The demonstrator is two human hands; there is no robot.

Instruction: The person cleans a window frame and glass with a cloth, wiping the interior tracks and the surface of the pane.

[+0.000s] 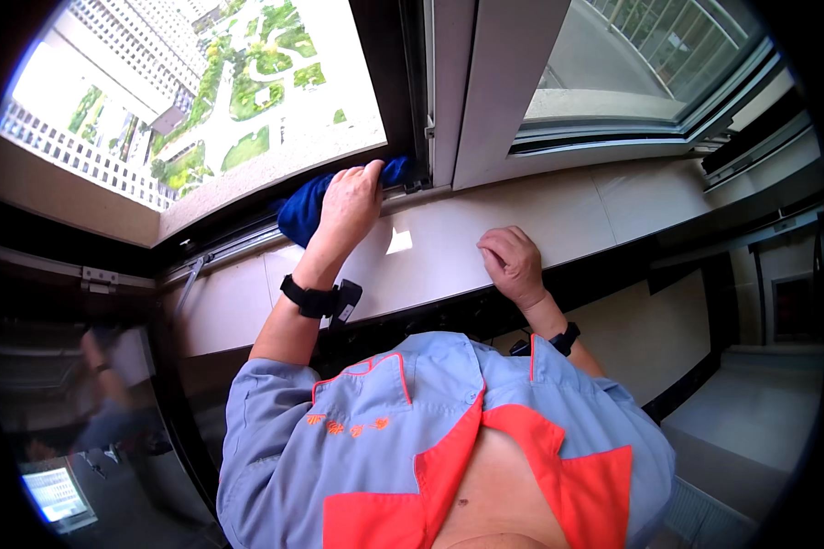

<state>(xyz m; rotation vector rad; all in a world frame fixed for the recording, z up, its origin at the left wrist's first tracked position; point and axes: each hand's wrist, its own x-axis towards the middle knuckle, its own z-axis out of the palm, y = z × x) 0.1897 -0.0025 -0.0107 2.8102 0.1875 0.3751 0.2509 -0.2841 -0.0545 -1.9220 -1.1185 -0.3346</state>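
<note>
My left hand (352, 206) grips a dark blue cloth (304, 211) and presses it against the lower frame (247, 230) of the open window. Part of the cloth shows beyond my knuckles, by the corner of the frame. Over the pale tiled windowsill (446, 226), my right hand (511, 264) has its fingers curled in loosely, with no object visible in it; whether it touches the sill cannot be told. Each wrist wears a black strap with a small dark device.
At the left stands a dark reflective window sash (75, 398), with a metal stay arm (191, 285) near its hinge side. A closed white-framed window (501, 82) is on the right. Outside the opening, buildings and greenery lie far below.
</note>
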